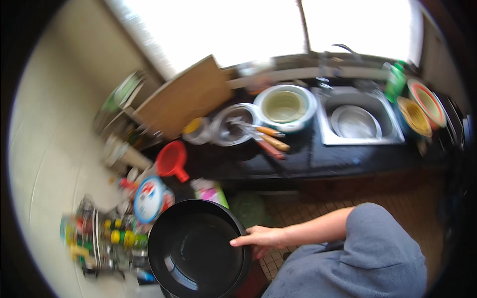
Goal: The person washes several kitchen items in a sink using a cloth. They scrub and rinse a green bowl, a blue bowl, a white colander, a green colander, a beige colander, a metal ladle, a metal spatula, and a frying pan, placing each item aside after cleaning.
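My right hand (264, 238) grips the right rim of a deep black wok (197, 249). Its thumb lies over the inner wall, and the other fingers are outside the rim. The inside of the wok is bare and glossy, reflecting light. My left hand is out of view. Just beyond the wok are a round white lid with a blue rim (149, 199) and a pink and green packet (208, 190). A red plastic dipper (172, 159) rests farther back on the black counter.
Several bottles (125, 238) crowd the left wall. Along the back counter (335, 160) stand a wooden board (186, 95), a metal pot (227, 124) with wooden-handled utensils across it, stacked basins (309, 108), a steel sink (387, 126) holding a metal bowl (356, 123), and a green bottle (395, 82).
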`<state>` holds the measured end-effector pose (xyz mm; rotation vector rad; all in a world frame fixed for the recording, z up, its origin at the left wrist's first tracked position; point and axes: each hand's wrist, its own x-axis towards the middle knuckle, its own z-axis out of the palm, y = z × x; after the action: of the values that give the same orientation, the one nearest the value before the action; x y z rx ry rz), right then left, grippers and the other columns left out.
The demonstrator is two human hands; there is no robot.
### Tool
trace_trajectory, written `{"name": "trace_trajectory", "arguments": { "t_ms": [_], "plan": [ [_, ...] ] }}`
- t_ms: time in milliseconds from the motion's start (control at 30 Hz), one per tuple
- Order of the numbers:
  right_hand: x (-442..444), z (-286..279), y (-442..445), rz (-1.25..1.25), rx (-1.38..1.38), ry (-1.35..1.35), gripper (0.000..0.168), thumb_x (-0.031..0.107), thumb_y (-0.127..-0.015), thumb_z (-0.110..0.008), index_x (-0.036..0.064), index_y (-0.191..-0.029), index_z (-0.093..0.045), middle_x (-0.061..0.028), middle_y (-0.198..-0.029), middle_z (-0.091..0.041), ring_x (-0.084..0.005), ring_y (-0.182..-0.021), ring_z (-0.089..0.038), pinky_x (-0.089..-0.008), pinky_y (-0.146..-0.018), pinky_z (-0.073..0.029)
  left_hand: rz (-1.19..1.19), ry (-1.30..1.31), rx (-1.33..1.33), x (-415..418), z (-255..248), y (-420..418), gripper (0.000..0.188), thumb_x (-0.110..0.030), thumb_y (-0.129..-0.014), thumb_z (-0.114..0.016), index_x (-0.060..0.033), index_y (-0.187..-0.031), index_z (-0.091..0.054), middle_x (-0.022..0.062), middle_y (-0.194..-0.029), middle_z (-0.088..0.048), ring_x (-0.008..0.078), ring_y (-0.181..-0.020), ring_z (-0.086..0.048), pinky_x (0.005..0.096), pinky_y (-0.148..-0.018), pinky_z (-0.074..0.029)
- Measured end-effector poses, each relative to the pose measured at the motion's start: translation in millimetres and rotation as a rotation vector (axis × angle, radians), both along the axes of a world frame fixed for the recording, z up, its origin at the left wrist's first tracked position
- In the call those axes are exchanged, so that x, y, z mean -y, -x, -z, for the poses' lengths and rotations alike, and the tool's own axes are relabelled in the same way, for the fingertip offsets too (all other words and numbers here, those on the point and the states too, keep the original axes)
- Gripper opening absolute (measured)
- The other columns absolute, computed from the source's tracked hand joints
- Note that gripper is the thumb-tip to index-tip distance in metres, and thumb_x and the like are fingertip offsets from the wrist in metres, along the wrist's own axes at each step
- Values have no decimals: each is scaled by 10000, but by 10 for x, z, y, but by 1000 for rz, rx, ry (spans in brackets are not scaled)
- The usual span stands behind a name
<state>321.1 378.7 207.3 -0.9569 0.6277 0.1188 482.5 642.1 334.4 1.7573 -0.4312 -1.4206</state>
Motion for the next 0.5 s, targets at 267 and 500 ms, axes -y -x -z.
{"name": "trace_trajectory", "arguments": {
  "t_ms": [267,500],
  "plan": [
    [465,171,2281,631,-11,-35,586,345,-773,-616,-53,-1141,-395,-170,-1041,-574,-222,-865,-618,-355,-759,-529,454,-92,-16,1751,-157,1400,301,-61,-687,-627,-14,-953,-495,30,-584,-500,105,-382,-433,217,-331,-353],
    [855,161,3920,953,-68,-43,673,360,-751,-638,-91,-1177,-375,-202,-1023,-549,-259,-887,-607,-375,-750,-540,851,-179,-77,3091,41,2564,317,-78,-690,-644,-16,-962,-496,35,-594,-508,105,-386,-448,213,-333,-363]
  ]
}}
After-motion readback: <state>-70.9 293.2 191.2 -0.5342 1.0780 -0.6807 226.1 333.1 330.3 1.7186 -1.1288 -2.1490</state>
